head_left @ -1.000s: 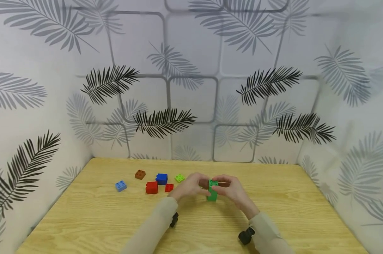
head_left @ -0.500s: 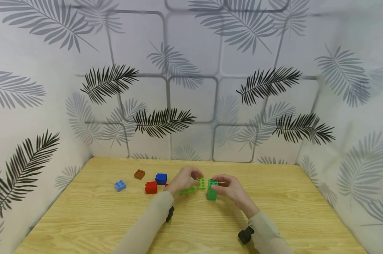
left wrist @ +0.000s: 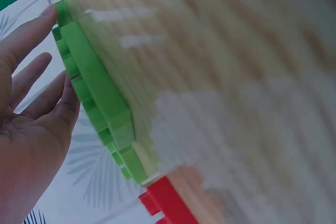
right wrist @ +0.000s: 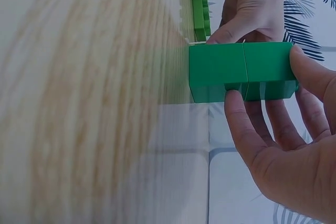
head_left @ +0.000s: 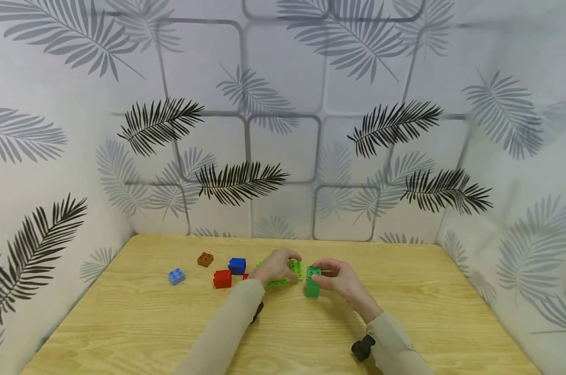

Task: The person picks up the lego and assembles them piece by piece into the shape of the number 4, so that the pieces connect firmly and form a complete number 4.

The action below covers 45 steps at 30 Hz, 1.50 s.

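Observation:
My right hand (head_left: 341, 284) grips a stack of two dark green toy bricks (right wrist: 218, 72). In the head view this green stack stands upright on the wooden table. My left hand (head_left: 274, 266) is over the light green bricks (left wrist: 100, 85), just left of the stack. In the left wrist view its fingers are fairly straight, and fingertips touch the studs or lie close against them. The hand partly hides these bricks in the head view; one light green brick (head_left: 296, 271) shows beyond the fingers.
Left of the hands lie a red brick (head_left: 222, 279), a blue brick (head_left: 237, 266), a brown brick (head_left: 205, 259) and a light blue brick (head_left: 176, 276). A small red brick (head_left: 245, 276) is partly covered by the left arm. A leaf-patterned wall (head_left: 283, 208) rises behind the table (head_left: 405, 291).
My left hand left the side of the green stack and moved left to the light green bricks, then shifted slightly over them. The right hand stays on the green stack.

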{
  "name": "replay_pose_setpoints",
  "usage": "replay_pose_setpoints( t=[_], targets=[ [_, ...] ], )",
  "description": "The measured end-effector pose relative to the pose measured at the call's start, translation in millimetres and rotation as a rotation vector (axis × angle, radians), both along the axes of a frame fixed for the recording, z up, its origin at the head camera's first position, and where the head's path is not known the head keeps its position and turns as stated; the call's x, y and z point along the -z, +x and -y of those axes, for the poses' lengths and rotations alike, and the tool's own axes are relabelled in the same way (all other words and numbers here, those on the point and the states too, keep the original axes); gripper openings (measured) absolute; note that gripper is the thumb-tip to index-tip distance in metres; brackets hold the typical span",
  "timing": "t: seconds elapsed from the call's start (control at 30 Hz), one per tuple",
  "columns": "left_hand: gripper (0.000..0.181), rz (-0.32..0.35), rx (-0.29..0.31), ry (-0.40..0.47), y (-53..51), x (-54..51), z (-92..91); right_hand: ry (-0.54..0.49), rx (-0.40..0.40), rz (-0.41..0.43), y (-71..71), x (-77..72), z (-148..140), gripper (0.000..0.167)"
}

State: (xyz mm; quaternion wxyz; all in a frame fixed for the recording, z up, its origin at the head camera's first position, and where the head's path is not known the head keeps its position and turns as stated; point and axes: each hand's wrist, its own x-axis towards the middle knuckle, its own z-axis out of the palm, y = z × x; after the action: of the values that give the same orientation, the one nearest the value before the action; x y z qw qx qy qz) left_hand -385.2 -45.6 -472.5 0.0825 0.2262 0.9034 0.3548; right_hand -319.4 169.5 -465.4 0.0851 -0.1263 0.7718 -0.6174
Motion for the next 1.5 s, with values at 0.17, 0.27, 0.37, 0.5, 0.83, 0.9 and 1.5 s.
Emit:
replay_pose_setpoints(
  t=[0.17, 0.27, 0.37, 0.5, 0.83, 0.9, 1.5],
  targets=[
    [0.056, -0.012, -0.005, -0.071, -0.6, 2.6, 3.9, -0.001, -0.015, 0.005, -0.3, 2.4, 5, 0.041],
    [0.057, -0.019, -0.009, -0.087, -0.7, 2.0, 5.7, -0.007, -0.021, -0.002, -1.6, 3.2, 7, 0.041],
    [0.059, -0.036, -0.003, -0.083, -1.4, 1.8, 6.5, -0.005, -0.032, -0.018, -2.5, 3.6, 7, 0.041],
    [0.067, -0.050, 0.015, -0.047, -2.4, 1.4, 7.1, 0.009, -0.011, -0.017, -2.5, 3.6, 4, 0.039],
    [0.067, -0.032, -0.085, 0.109, 0.7, -7.8, 11.2, 0.014, -0.008, -0.016, -4.0, -0.6, 2, 0.041],
    [0.067, 0.000, -0.100, 0.161, 3.2, -7.6, 12.2, 0.015, -0.005, -0.017, -3.4, -0.1, 2, 0.040],
    [0.045, 0.086, -0.210, 0.480, 26.6, -11.3, 13.8, 0.013, -0.010, -0.012, -5.5, 2.0, 8, 0.038]
  ],
)
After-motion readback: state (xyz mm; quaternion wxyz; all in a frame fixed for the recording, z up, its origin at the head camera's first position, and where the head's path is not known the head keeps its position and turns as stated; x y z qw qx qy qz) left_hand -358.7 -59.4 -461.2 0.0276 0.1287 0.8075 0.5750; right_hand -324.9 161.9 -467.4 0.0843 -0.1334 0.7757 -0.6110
